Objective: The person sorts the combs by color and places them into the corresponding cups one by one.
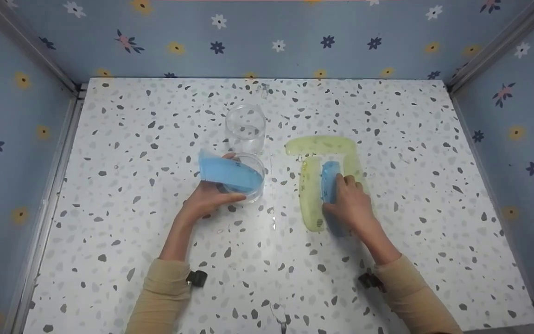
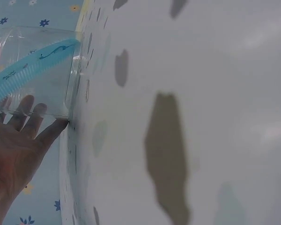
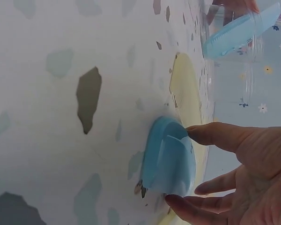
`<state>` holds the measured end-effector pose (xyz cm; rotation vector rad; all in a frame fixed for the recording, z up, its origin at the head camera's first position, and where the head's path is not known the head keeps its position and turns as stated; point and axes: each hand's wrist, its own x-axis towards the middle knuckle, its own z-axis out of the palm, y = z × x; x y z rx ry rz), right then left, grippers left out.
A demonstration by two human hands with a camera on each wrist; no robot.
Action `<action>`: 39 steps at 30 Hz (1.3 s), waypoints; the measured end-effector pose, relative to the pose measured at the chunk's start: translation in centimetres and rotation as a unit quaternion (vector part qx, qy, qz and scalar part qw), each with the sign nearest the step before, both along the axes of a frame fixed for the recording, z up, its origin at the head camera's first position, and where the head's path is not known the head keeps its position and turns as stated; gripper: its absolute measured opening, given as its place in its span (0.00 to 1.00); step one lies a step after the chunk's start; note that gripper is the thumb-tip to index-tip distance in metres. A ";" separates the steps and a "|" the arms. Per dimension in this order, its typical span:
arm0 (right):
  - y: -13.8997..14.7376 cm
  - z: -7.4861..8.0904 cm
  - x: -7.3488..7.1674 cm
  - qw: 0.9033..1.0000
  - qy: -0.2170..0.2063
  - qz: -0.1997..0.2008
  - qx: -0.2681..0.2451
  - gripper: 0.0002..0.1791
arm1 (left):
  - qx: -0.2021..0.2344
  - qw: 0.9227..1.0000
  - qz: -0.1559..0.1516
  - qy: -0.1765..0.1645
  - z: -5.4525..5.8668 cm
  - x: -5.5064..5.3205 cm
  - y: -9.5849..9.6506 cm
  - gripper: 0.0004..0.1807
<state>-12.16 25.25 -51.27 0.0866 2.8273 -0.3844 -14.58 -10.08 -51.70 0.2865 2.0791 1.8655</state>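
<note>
My left hand holds a clear plastic cup, thumb on its near side and fingers behind. Inside the cup leans a light-blue comb, its upper end sticking out over the rim toward the left; its teeth show in the left wrist view. My right hand grips another light-blue comb by its sides, thumb on one side and fingers on the other, low over the table. Around that comb lie translucent yellow-green pieces: a curved comb at its left, one strip beyond it and one at its right.
A second clear cup stands just behind the held one. The white speckled table is bounded by flowered blue panels at the back and both sides. Dark wrist-camera mounts sit by both sleeves.
</note>
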 end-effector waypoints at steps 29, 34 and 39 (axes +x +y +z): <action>0.1 1.1 -0.4 0.998 -0.046 -0.030 -0.031 0.60 | -0.018 1.000 0.003 0.017 -3.1 -0.9 -0.3 0.59; 0.0 2.0 -0.6 0.999 -0.017 -0.013 -0.049 0.58 | -0.006 1.000 -0.001 0.009 -1.8 -0.6 -0.1 0.58; -0.4 2.7 -0.9 0.997 0.015 -0.011 -0.072 0.61 | -0.002 1.000 -0.006 0.000 -0.6 -0.2 0.0 0.58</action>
